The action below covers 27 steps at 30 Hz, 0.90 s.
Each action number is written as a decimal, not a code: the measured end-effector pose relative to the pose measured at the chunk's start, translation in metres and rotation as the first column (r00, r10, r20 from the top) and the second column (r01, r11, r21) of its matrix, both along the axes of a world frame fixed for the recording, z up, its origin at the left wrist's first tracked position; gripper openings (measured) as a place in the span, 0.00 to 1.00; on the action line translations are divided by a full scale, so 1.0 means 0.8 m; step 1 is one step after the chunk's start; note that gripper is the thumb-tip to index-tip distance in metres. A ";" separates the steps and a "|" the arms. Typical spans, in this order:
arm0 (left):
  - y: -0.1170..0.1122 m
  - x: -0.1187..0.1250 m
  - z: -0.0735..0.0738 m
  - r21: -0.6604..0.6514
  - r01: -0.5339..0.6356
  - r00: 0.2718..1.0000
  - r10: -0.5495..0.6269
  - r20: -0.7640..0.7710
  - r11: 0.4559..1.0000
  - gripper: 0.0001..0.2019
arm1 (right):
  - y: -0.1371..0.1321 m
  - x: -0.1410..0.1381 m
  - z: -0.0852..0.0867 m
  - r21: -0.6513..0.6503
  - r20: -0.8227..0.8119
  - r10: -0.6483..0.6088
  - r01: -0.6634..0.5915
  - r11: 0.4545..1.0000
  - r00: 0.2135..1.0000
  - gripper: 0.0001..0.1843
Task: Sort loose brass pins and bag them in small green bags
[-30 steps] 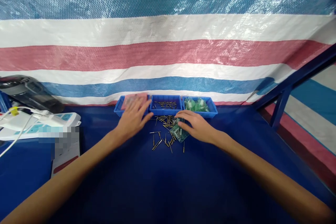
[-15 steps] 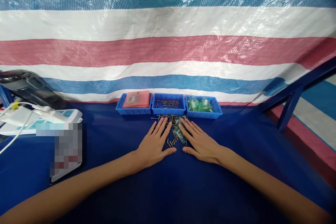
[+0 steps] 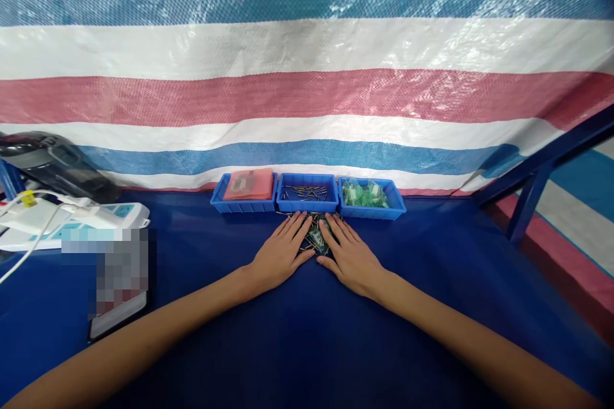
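Note:
My left hand (image 3: 278, 254) lies flat on the table, palm down with its fingers spread, along the left side of a loose pile of thin brass-coloured metal pieces (image 3: 308, 246) that look like screws or rivets. On the pile's other side rests my right hand (image 3: 354, 261), also palm down and open. Between the two hands, a small clear-green plastic packet (image 3: 316, 236) sits among the pieces. My fingers touch the pile's edges and hide part of it. Both sets of fingertips reach close to the front of the middle blue bin (image 3: 307, 206), which holds more such pieces.
The left blue bin (image 3: 242, 206) holds a pink packet (image 3: 261, 184); the right one (image 3: 371, 211) holds green packets (image 3: 367, 193). Further left are a power strip (image 3: 137, 212), a dark bottle (image 3: 71, 166) and a partly blurred phone-like device (image 3: 119, 316). A blue metal frame (image 3: 532, 198) stands right.
My hands have come closer together, the right one moving left, and the pile between them has become narrower and more compact. The view has shifted slightly.

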<state>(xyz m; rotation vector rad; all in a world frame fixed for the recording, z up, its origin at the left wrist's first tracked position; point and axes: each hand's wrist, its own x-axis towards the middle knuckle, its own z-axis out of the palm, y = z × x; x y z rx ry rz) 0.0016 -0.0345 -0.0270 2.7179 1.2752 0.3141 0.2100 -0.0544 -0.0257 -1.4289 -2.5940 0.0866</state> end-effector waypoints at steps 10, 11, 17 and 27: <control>-0.004 -0.015 0.010 -0.022 0.033 0.997 -0.031 0.074 0.999 0.34 | -0.005 -0.004 0.010 0.094 -0.009 -0.027 0.027 0.995 1.000 0.37; -0.010 -0.021 0.014 -0.006 0.041 0.997 -0.040 0.066 0.999 0.34 | -0.007 0.000 0.014 0.113 -0.022 -0.015 0.017 0.994 1.000 0.36; -0.043 -0.058 0.020 0.046 0.075 0.995 -0.072 -0.064 0.996 0.33 | -0.026 0.027 0.027 0.115 -0.060 -0.016 0.023 0.993 0.998 0.22; -0.016 -0.048 0.003 0.175 0.075 0.995 -0.063 -0.074 0.982 0.26 | -0.015 0.015 0.015 0.122 -0.015 0.029 -0.027 0.992 0.999 0.07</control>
